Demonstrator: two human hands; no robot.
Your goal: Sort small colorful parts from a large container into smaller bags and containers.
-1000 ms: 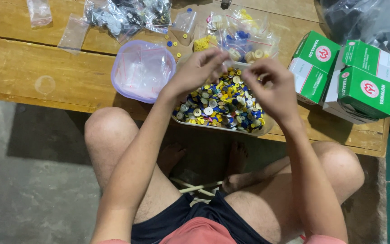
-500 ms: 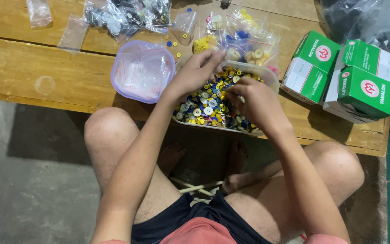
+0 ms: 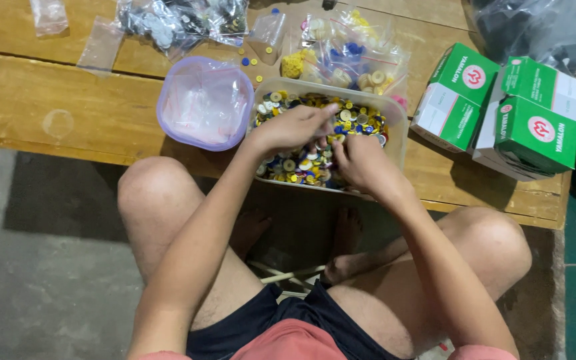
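A: Where are the hands placed?

B: Both are kept over the clear plastic tub point(image 3: 398, 117) of mixed buttons point(image 3: 301, 163), which is set at the near edge of the wooden bench point(image 3: 48, 100), just in front of the knees, prob. so the reach is short. The left hand point(image 3: 291, 127) is held loosely curled above the pile, fingers bent inward; whether a button is pinched in it can't be told. The right hand point(image 3: 361, 163) is lowered into the tub, fingertips narrowed together down among the buttons (what's caught between them is hidden).

A: And beside the tub?

B: A lilac-rimmed bowl point(image 3: 205, 103) lined w/ a clear bag is set touching the tub's left side, within easy reach of the left hand. Small clear bags of sorted buttons point(image 3: 351, 60) are piled just behind the tub, w/ a bag of grey and dark pieces point(image 3: 175, 23) further left. Empty little bags point(image 3: 101, 43) are laid flat near the far left. Green-and-white cartons point(image 3: 501, 107) are stacked to the right, apart from the tub.
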